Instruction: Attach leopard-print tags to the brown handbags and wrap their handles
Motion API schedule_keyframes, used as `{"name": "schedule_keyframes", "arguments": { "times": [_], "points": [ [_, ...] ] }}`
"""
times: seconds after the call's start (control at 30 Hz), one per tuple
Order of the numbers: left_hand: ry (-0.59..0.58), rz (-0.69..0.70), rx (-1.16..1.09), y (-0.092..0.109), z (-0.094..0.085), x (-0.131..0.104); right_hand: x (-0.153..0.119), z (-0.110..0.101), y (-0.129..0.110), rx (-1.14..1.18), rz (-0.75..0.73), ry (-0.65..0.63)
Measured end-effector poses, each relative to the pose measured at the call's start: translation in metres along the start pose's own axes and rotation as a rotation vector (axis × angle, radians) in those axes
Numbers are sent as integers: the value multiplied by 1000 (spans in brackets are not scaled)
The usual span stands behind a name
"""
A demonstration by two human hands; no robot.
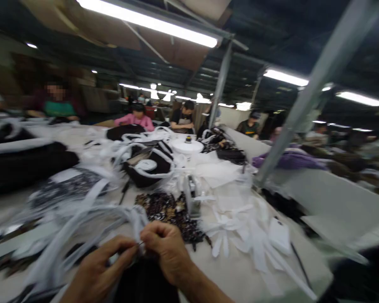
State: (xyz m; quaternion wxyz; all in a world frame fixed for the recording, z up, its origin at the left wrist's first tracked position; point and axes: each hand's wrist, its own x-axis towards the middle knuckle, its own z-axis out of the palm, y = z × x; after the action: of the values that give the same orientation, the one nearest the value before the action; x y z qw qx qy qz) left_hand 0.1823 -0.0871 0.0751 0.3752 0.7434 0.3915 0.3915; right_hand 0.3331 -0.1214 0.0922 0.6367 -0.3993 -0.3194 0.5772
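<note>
My left hand (102, 267) and my right hand (170, 250) meet low in the middle of the head view, both closed in a pinch. Between their fingertips is the end of a white fabric strip (138, 221), with a small dark bit there too blurred to name. The strip loops away to the left across the table. Directly under my hands a black piece of fabric (147, 280) hangs toward me. Just beyond my right hand lies a heap of small brown and dark pieces (167, 212), beside a tape dispenser (192, 198).
White strips and papers (255, 244) spread over the table's right side. Farther back are a black bag-like piece with white edging (148, 170) and a round white disc (187, 146). Dark rolled fabric (28, 166) lies left. A metal post (306, 97) rises right. Several people sit beyond.
</note>
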Motion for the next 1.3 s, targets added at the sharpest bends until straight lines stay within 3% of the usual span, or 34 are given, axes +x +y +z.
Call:
{"name": "schedule_keyframes", "arguments": {
  "times": [0.03,0.1,0.3,0.9,1.3],
  "points": [
    [-78,-11,32,8,-7,-1,0,-1,0,-19,-12,-9],
    [-101,-29,73,21,-15,1,3,-5,2,-31,18,-27],
    [-14,-70,71,37,-9,4,2,-8,7,-54,71,-29],
    [31,-144,-73,40,-3,5,1,-11,15,-67,7,105],
    [48,-169,-63,41,1,4,-1,-8,20,-135,-37,91]
  ]
}}
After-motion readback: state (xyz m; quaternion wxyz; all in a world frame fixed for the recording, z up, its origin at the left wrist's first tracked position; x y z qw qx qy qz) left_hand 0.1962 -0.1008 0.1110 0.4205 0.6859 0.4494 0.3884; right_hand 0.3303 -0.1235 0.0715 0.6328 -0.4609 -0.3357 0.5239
